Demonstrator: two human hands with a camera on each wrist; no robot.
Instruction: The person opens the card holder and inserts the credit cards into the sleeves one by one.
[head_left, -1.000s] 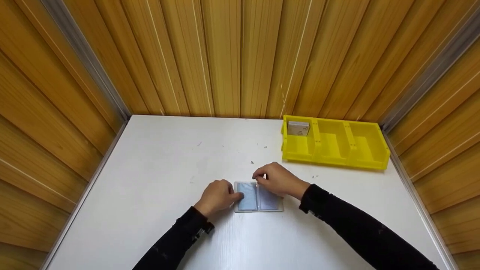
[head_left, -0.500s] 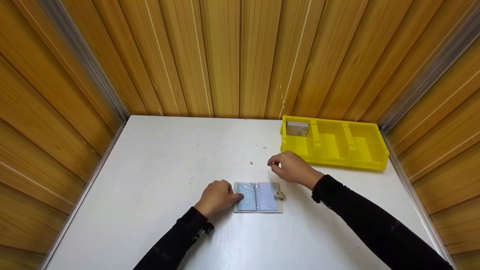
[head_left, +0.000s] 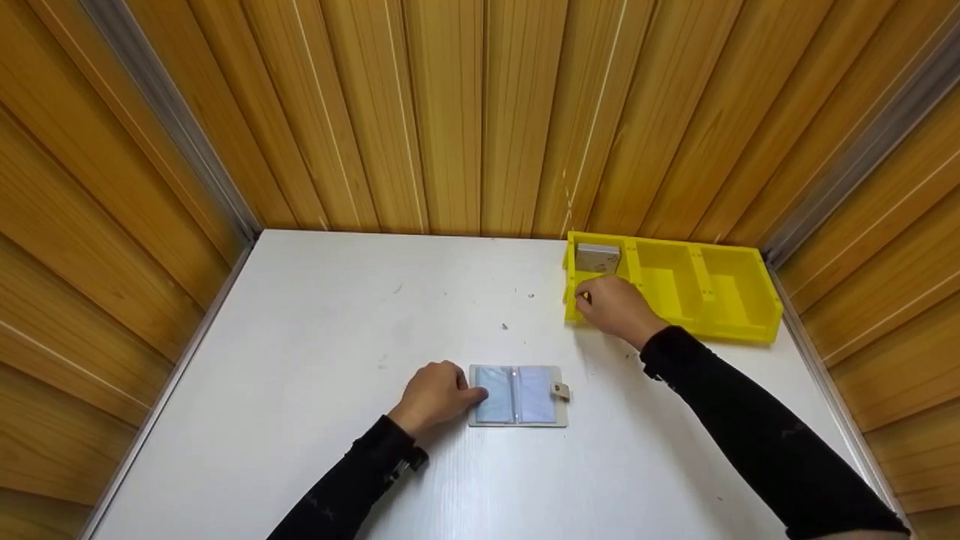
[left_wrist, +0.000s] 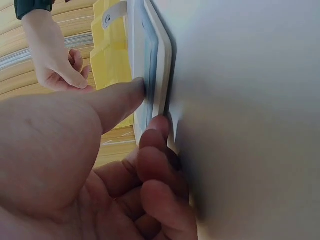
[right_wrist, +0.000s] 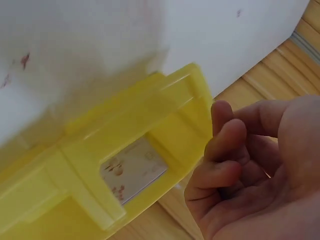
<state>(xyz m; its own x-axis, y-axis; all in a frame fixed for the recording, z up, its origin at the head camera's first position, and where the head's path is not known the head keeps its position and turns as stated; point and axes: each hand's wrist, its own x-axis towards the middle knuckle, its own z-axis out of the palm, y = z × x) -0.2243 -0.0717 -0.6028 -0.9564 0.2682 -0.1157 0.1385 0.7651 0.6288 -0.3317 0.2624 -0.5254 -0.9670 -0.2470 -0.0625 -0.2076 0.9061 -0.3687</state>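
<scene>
A small card album [head_left: 536, 394] lies unfolded on the white table, with bluish clear sleeves and a snap strap on its right side. My left hand [head_left: 433, 394] pinches its left edge; in the left wrist view the thumb [left_wrist: 127, 95] presses on top and fingertips meet the cover's edge [left_wrist: 164, 60]. My right hand [head_left: 616, 306] hovers over the front of the yellow bin's [head_left: 739, 330] left compartment. Its fingers [right_wrist: 227, 137] are loosely curled around nothing. Behind it, a pale stack of cards [head_left: 598, 257] with a printed pattern leans against the compartment's back wall, apart from the hand.
The bin has three compartments and stands at the table's back right. Wood-patterned panels [head_left: 450, 112] rise behind and on both sides. Small dark specks [head_left: 504, 326] mark the white tabletop [head_left: 322, 322].
My right hand has left the album and moved up and right to the bin, uncovering the strap. My left hand has stayed at the album's left edge.
</scene>
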